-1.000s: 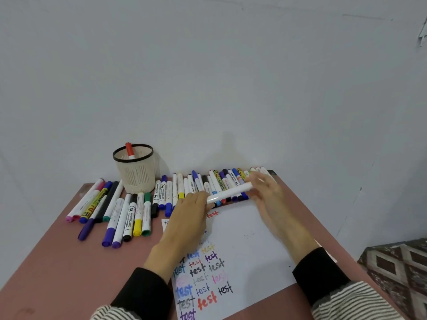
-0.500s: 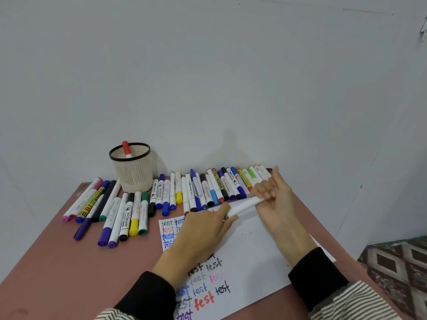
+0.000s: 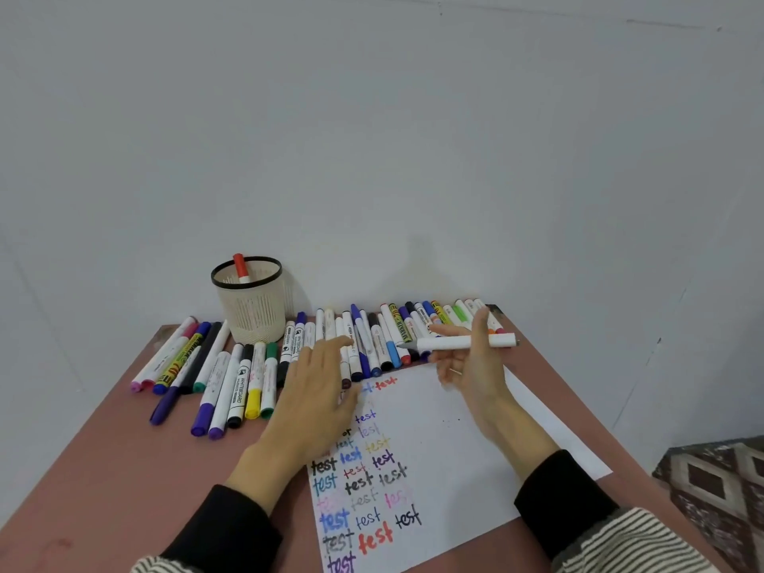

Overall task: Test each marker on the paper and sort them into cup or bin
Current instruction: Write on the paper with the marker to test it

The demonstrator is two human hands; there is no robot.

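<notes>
My right hand [image 3: 475, 372] pinches a white marker [image 3: 463, 343] and holds it level above the far edge of the paper [image 3: 450, 457]. Its dark bare tip points left. My left hand [image 3: 316, 397] hovers over the paper's left part with relaxed, spread fingers; I see no cap in it. The paper carries several coloured "test" words. A beige mesh cup [image 3: 250, 310] stands at the back left with one red-capped marker [image 3: 239, 267] in it. No bin is in view.
A long row of markers [image 3: 372, 337] lies along the table's back edge. A second group of markers [image 3: 215, 378] lies in front of and left of the cup. The brown table [image 3: 103, 469] meets a white wall. A patterned object [image 3: 715, 481] sits at the right.
My hands have come apart. The left hand let go of the marker's left end and drew back left; the marker's tip is now bare. The right hand swung the marker level.
</notes>
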